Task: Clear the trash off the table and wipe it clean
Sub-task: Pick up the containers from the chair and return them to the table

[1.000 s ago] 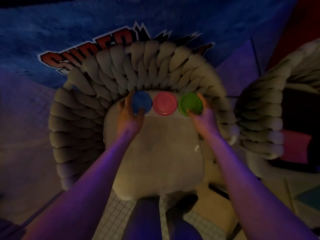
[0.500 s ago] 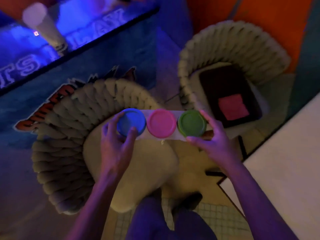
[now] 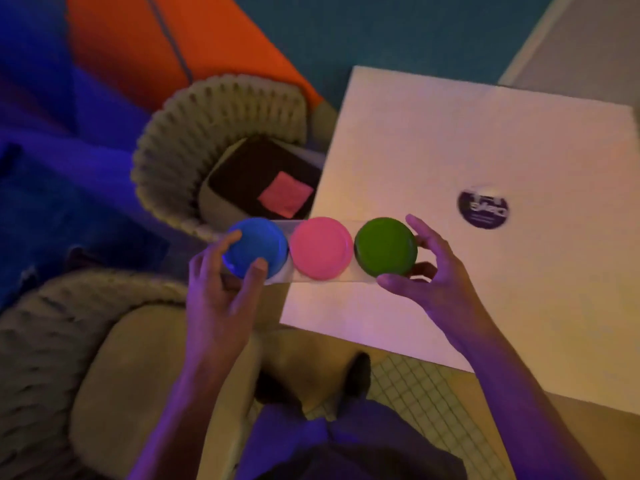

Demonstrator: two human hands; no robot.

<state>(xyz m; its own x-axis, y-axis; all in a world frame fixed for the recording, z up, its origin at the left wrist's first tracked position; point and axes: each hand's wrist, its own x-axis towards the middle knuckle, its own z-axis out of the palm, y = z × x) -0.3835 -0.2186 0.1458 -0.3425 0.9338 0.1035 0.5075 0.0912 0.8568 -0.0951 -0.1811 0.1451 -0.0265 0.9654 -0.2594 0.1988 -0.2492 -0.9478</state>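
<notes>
Holding a three-tub pack (image 3: pixel 320 249) in both hands over the near left corner of the counter (image 3: pixel 485 278).

Left hand (image 3: pixel 221 292) grips the blue-lidded end, right hand (image 3: pixel 429 271) the green-lidded end, with the pink lid between them. The pale counter is lit pinkish and bears a round dark sticker (image 3: pixel 483 208) well right of the pack. A woven chair (image 3: pixel 214 140) with a dark cushion and pink square stands at the counter's left edge; another chair (image 3: pixel 62 341) sits lower left. Small pale tiles cover the floor (image 3: pixel 415 393); orange, blue and teal surfaces lie beyond.
</notes>
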